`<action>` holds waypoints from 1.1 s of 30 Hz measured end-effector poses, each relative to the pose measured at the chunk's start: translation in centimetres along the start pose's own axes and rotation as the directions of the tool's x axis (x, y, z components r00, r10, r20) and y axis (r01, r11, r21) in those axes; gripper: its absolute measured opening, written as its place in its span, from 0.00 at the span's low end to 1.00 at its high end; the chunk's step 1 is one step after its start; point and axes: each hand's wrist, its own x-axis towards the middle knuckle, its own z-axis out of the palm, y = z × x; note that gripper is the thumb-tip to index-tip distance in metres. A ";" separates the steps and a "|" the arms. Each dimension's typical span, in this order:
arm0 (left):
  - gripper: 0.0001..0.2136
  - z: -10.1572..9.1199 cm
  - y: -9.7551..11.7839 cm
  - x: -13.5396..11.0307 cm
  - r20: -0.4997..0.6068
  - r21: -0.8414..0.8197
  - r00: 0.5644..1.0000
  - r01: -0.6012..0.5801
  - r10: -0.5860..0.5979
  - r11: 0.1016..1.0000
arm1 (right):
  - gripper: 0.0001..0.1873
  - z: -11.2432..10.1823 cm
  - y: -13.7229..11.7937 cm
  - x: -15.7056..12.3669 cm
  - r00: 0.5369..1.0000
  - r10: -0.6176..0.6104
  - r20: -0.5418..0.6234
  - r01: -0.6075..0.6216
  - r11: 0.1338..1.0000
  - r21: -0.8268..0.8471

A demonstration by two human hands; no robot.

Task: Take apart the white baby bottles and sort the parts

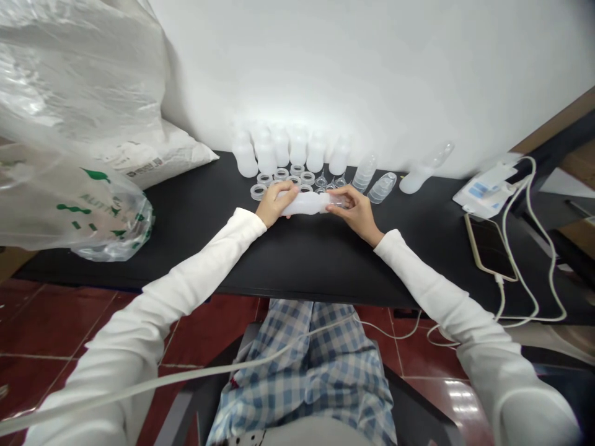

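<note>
**Milky-white plastic bottle with a clear end piece (302,203), held sideways in both hands**

- Table (316,260): long, flat, matte black, set against a white wall (372,74).
- Bag (111,210): translucent plastic with green print, at the table's left.
- Left hand (275,203): white-sleeved; grip closed around the bottle's base end.
- Right hand (357,212): white-sleeved; grip closed, thumb and fingers on the clear end piece, partly hiding it. The bottle lies between the hands, above the table's middle.
- Bottles (298,148): milky-white plastic, uncapped, upright in a row along the wall.
- Capped bottle (413,179): milky-white with clear top, apart at right.
- Phone (493,248): dark-screened, pale-edged, cabled, lying at far right.
- Caps (383,188): two, clear plastic, domed, just beyond the right hand.
- Rings (258,197): white plastic, round, clustered before the row.
- Teats (320,180): small, clear, beside the rings.
</note>
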 end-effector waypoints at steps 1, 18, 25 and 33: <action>0.26 0.0 0.0 -0.1 -0.003 0.079 0.999 -0.053 0.053 0.995 | 0.27 0.0 -0.2 0.0 1.000 0.024 -0.013 -0.024 1.000 -0.005; 0.25 -0.3 -3.1 1.4 0.322 0.552 0.757 -0.638 0.569 0.537 | 0.40 -0.8 -1.5 0.9 0.957 0.275 -0.089 -0.289 0.898 -0.332; 0.27 -1.0 -2.8 1.6 0.220 0.506 0.901 -0.433 0.374 0.746 | 0.32 -1.3 0.4 1.1 0.934 -0.250 0.254 0.355 0.723 -0.593; 0.29 -1.0 -3.2 1.2 0.298 0.550 0.866 -0.499 0.402 0.669 | 0.26 -1.5 1.0 0.8 0.973 -0.107 0.205 0.223 0.668 -0.710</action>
